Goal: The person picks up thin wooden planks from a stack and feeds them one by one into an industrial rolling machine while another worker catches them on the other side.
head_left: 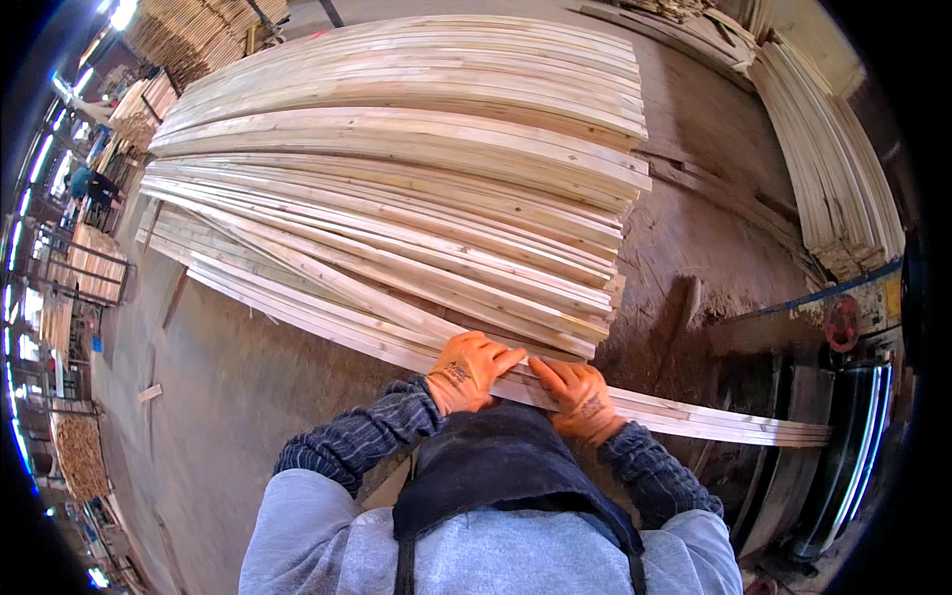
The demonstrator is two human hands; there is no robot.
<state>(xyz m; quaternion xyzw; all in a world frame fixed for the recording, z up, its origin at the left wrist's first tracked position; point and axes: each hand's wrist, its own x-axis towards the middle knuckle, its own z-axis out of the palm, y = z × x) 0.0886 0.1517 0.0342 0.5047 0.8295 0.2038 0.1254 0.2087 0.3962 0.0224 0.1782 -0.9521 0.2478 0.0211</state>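
My left hand [468, 371], in an orange glove, has its fingers curled over the far edge of some long, pale wooden boards [714, 419]. Just to the right, my right hand [581, 401], gloved alike, grips the same boards with its fingers over the top. These boards lie together in a thin bundle in front of my dark apron [501, 451]. Their right ends reach out beyond my right hand, while their left part runs back along the near side of a big lumber stack [416, 139]. My thumbs are mostly hidden.
A dark machine with a shiny curved panel [858, 456] stands at the right, beside the boards' ends. Another lumber pile [833, 169] lies at the far right. Racks of wood [87, 263] line the left, where a person [91, 185] is bent over. A wood scrap [150, 393] lies on the floor.
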